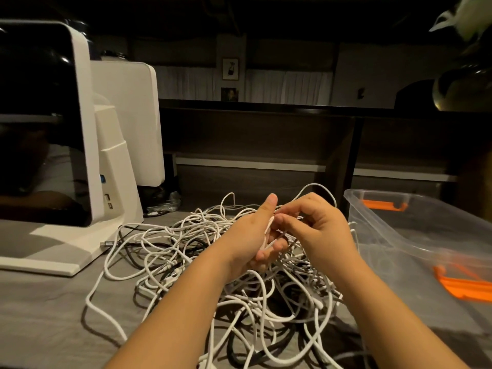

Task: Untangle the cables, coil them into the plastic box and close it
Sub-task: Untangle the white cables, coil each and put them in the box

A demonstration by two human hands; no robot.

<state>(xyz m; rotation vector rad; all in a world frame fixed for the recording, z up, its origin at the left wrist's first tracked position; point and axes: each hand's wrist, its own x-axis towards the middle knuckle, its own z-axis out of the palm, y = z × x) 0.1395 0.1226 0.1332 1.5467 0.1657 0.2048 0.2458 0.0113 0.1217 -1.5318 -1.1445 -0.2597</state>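
Head view, looking down over my forearms at a grey table (40, 310). My left hand (251, 241) is raised above the middle of the table, thumb pointing up and fingers curled around a few white strands lifted out of the cable tangle (186, 251). My right hand (316, 225) meets it from the right, fingers bent and fingertips pinching the same strands just beside my left thumb; exactly which strand each fingertip holds I cannot tell. The tangle is a loose heap of white cables mixed with some dark ones, spread over the middle of the table from below my hands down to the near edge, with one long white loop (98, 278) trailing toward the left. The clear plastic box (415, 235) stands open at the right edge of the table, just beside the tangle; its orange latches (384, 204) show at the far rim and at the near right side. No cable lies coiled inside it as far as the clear walls show. At the left edge stands a white monitor (53, 123) on a white stand, with a second white panel (130, 121) behind it. A dark shelf unit (266, 134) runs along beyond the far edge.
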